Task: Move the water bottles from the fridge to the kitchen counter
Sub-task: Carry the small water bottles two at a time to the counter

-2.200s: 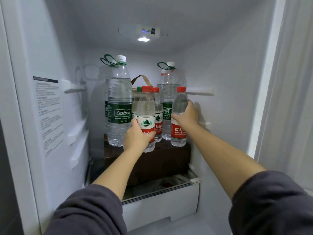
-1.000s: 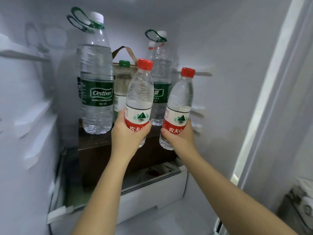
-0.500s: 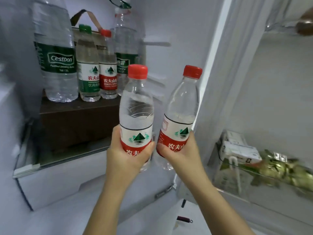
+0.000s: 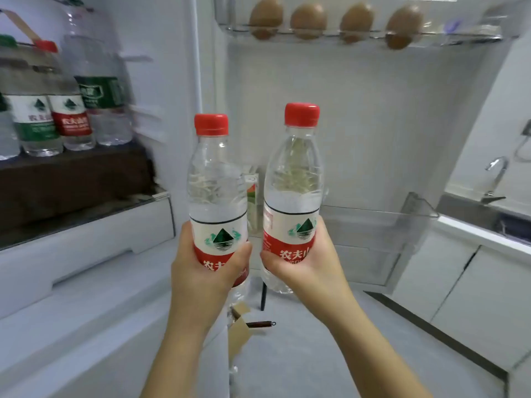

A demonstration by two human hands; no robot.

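- While several bottles wait on the dark fridge shelf at far left, none of them is in hand: a green-labelled small bottle, a red-labelled small bottle just beside it, and a taller bottle behind them, all upright and blurred.
- Left of centre, the left hand is wrapped around the lower label of a red-capped bottle, fingers curled firmly about it and the thumb on the near side; the bottle stands upright, out in front of the fridge opening.
- Just to its right, the right hand grips a second red-capped bottle the same way, low on the label, upright, close beside the first but apparently not touching it.
- Both bottles look nearly full, so each probably carries a moderate weight; the thin clear plastic likely gives under a squeeze, and chilled walls may be damp and slippery.
- Judging by that, the labelled waist is the sound place to hold: the paper band offers friction and the ribs stiffen the wall.
- Behind the hands stands the open fridge door, with brown eggs in its top rack.
- At far right the kitchen counter shows beside a tap, well apart from the bottles, so the carry appears barely begun.
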